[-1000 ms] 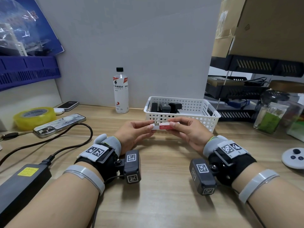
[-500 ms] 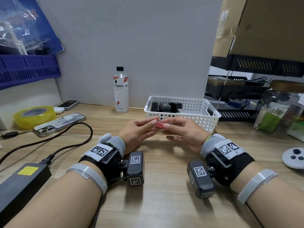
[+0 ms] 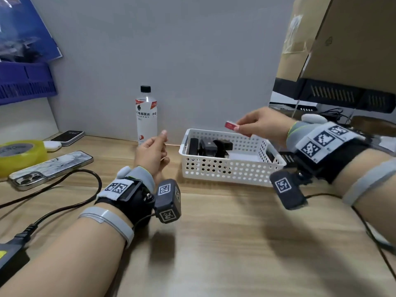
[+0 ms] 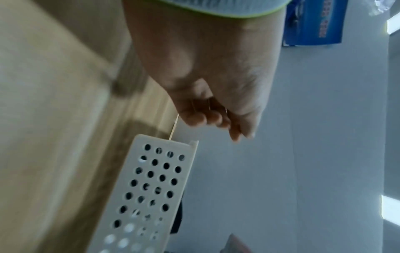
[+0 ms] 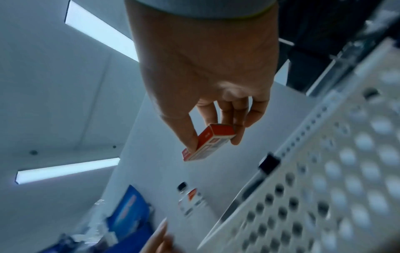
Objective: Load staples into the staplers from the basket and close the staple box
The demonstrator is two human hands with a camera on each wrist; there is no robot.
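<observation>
Above the far right part of the basket (image 3: 232, 171), the staple box (image 3: 232, 126) hangs in the air, pinched lengthwise between the thumb and fingers of the right hand (image 3: 262, 125). Half a second earlier both hands held the box together, low and just in front of the basket's near wall; the left hand (image 3: 153, 152) has since let go and drawn back to the left, where it now hovers over the table (image 3: 214, 243) with fingers loosely curled and holding nothing. In the right wrist view the box appears closed at the visible end. Judgement: the closing step is probably complete, and the box is being returned to the basket. Dark staplers (image 3: 211, 146) lie in the basket's far left part. A water bottle (image 3: 146, 116) stands further left, beside the wall.
</observation>
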